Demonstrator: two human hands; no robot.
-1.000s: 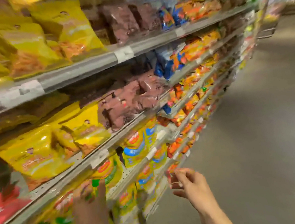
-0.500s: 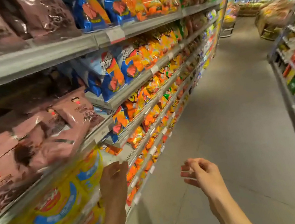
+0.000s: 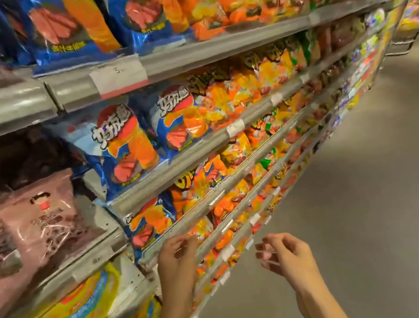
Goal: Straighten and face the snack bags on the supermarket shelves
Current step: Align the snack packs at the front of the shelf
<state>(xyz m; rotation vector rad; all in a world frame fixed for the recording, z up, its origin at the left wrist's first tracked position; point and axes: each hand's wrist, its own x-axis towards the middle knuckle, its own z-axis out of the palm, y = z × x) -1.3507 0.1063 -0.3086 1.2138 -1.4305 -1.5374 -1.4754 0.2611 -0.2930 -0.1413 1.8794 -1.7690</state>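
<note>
Two hands reach toward a long run of supermarket shelves stocked with snack bags. Left hand (image 3: pixel 178 255): raised against the front rail of a lower shelf (image 3: pixel 176 229), its fingers (image 3: pixel 182 242) curled at the rail's edge; blur hides whether they pinch the rail, a bag or nothing, so its grip cannot be told. Right hand (image 3: pixel 288 255): held in open air over the floor (image 3: pixel 378 213), apart from the shelving, fingers loosely bent and holding nothing.

Just above and to the left of the left hand stands a blue-and-orange snack bag (image 3: pixel 148 221), upright behind the rail. One shelf higher, further above the left hand, two more blue-and-orange bags (image 3: pixel 125 142) face outward, leaning slightly. Orange bags (image 3: pixel 231 99) continue along the same shelves, up and away from the right hand, receding down the aisle. Well to the left of the left hand lie brown bags (image 3: pixel 44 222), tilted back on their shelf. Below these, down and left of the left hand, sit yellow bags (image 3: pixel 83 305) with blue and orange print. A white price label (image 3: pixel 118 75) is fixed to the upper shelf rail, well above both hands.
</note>
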